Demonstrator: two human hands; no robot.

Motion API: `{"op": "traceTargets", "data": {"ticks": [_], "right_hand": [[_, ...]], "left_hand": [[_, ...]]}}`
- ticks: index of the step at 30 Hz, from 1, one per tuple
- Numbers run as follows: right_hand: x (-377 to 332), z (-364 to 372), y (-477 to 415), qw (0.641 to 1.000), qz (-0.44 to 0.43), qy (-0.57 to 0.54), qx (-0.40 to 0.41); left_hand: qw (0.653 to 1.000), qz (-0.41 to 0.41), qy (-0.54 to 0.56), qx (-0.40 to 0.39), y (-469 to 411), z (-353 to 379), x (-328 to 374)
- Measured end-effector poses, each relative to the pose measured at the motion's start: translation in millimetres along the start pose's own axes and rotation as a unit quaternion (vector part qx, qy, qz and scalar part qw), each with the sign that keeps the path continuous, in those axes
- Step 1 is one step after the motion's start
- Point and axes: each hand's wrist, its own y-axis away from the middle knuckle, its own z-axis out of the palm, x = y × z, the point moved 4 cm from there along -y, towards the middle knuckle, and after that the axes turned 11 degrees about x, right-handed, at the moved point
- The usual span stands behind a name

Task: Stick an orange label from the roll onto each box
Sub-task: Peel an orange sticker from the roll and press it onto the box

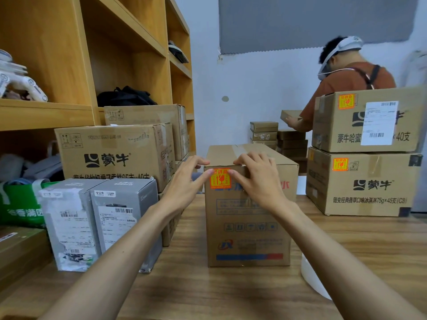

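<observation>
both hands open-fingered, gripping nothing. left hand [184,181] presses the left edge of the orange label [220,179], right hand [256,179] presses its right edge. label sits top left on the front of the tall box [247,227], mid worktop [196,289]. white roll [312,278] lies near the box, on its right.

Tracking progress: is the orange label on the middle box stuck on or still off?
On. The orange label lies flat on the middle box front, near its top edge; left hand and right hand press its upper corners.
</observation>
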Motion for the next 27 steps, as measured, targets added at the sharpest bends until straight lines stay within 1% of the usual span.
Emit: {"op": "traceTargets", "data": {"ticks": [4,6,8,10,12,14,18,23,27], "right_hand": [[5,-12,-4,0.998,0.025,-0.052,-0.033],[18,-27,-3,0.997,0.043,-0.066,-0.021],[39,-44,1,0.997,0.057,-0.051,-0.007],[62,-60,7,0.995,0.082,-0.051,-0.02],[77,-68,14,0.991,0.105,-0.077,-0.042],[80,-71,20,0.988,0.108,-0.097,-0.058],[74,-70,22,0.993,0.089,-0.061,-0.058],[53,-70,27,0.998,0.045,0.012,-0.03],[16,-68,35,0.999,0.003,0.035,0.003]], "left_hand": [[1.0,0.0,0.003,0.0,0,-2,3],[1.0,0.02,-0.021,0.001,1,-4,3],[0.993,0.074,-0.092,0.031,5,-5,8],[0.975,0.146,-0.152,0.066,14,-2,21],[0.958,0.213,-0.179,0.064,22,10,41],[0.949,0.25,-0.186,0.044,28,26,58],[0.944,0.254,-0.212,0.021,27,48,67],[0.935,0.266,-0.234,0.024,20,37,47],[0.948,0.221,-0.227,0.019,15,16,23]]}}
